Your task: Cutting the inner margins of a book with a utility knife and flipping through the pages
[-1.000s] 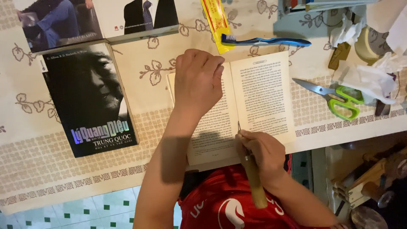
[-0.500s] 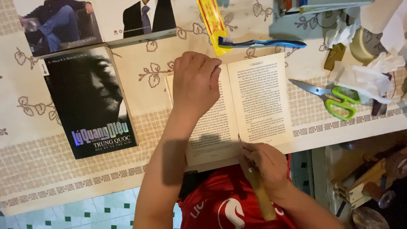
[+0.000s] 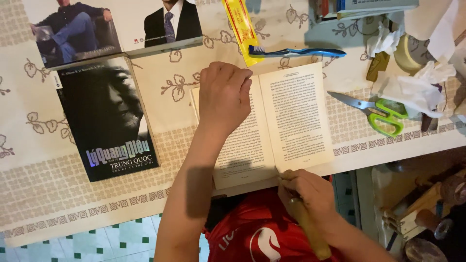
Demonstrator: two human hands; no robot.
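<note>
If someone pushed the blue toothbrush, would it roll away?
Probably not: the blue plastic toothbrush lies flat on the patterned tablecloth, so it would likely slide or spin. It looks thin, so probably light and fairly stiff. Its head touches the yellow packet, which might nudge.
</note>
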